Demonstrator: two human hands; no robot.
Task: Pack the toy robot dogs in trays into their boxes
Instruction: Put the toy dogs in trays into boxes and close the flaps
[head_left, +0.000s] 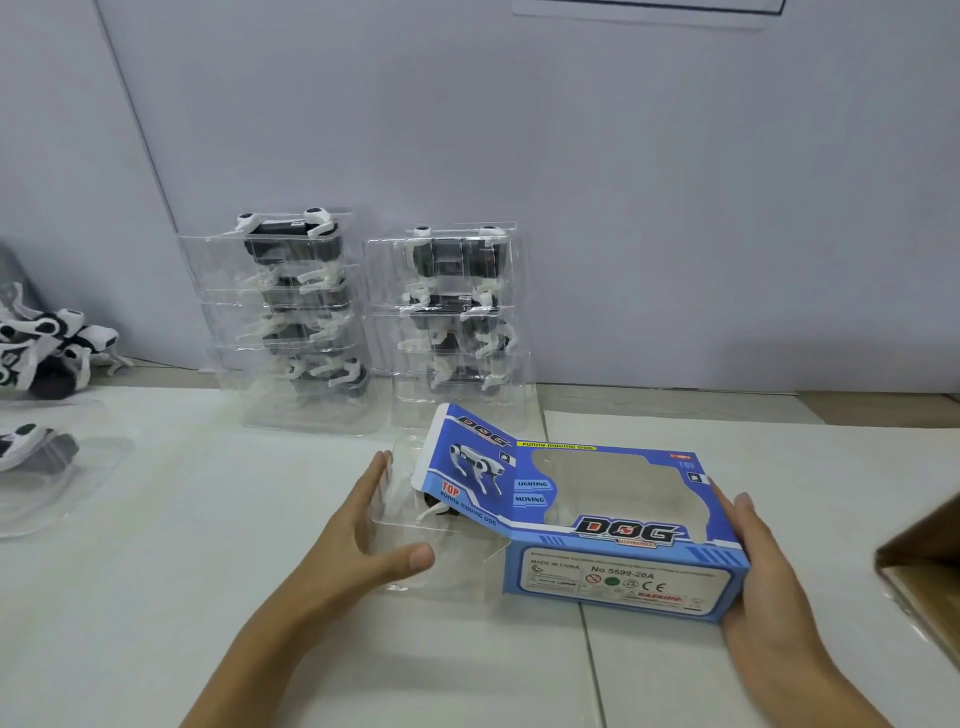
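Note:
A blue "DOG" box (613, 540) lies on the white table, its left end flap (457, 457) lifted. A clear plastic tray (410, 551) with a black and white toy dog sticks partly out of that open end; only a white leg (431, 514) shows under the flap. My left hand (363, 530) presses against the tray's outer end with straight fingers and the thumb on its near side. My right hand (769, 577) rests flat against the box's right end. Two stacks of trayed dogs (296, 317), (457, 306) stand against the wall behind.
Loose toy dogs (47, 348) lie at the far left, with another dog in a tray (36, 447) below them. A brown cardboard carton (924, 561) juts in at the right edge. A grey wall rises behind the table.

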